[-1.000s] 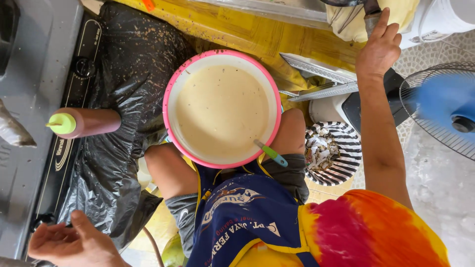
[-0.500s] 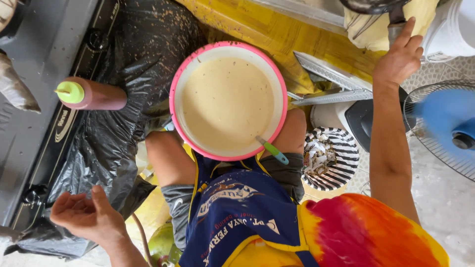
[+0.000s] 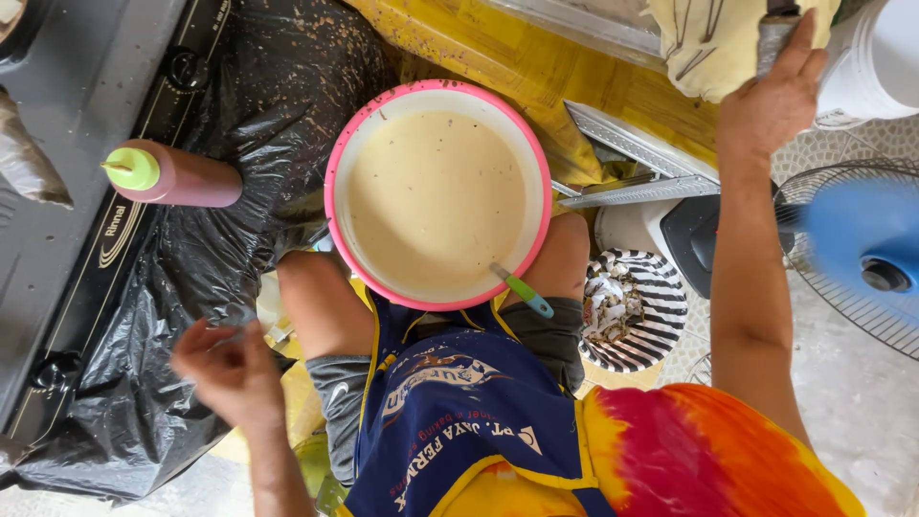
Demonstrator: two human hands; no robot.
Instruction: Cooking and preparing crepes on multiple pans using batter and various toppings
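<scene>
Grey handle (image 3: 777,29) under right hand (image 3: 771,101); left hand (image 3: 225,369) loosely curled.

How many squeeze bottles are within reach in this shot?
1. The pink squeeze bottle with a green cap lies on its side on the black plastic sheet, left of the pink bowl of batter. Others may sit out of frame.

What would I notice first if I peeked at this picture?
Probably the big pink bowl of creamy batter in the middle, resting between the person's knees, with a green-handled utensil sticking out of it. To its left lies a pink squeeze bottle with a green cap, on black plastic sheeting. At the right edge a blue fan spins.
</scene>
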